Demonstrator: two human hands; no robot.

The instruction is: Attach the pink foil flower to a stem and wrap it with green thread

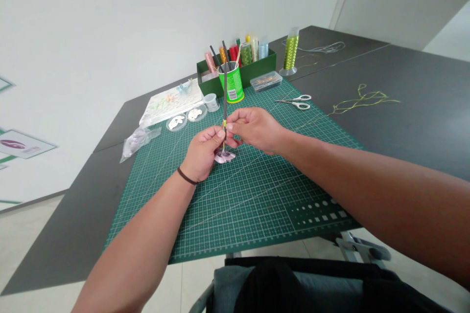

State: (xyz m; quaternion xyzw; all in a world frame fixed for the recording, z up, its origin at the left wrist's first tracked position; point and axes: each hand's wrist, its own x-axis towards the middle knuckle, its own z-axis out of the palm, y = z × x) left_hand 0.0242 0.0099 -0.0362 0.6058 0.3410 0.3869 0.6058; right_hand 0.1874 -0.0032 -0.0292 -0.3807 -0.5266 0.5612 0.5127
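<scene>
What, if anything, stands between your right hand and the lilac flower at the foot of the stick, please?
The left hand does: its fingers pinch the stick just above the flower, beside the right hand, so they lie on the way down.

Thin dark wristband (187, 176) on left wrist; left hand (201, 154), right hand (255, 129), both forearms (367, 195) bare.

**Dark table (400, 107) under a green cutting mat (253, 210)**
Scissors (295, 102), green thread (362, 100), a plastic bag (139, 142) and a green box (237, 71) rest on them.
</scene>
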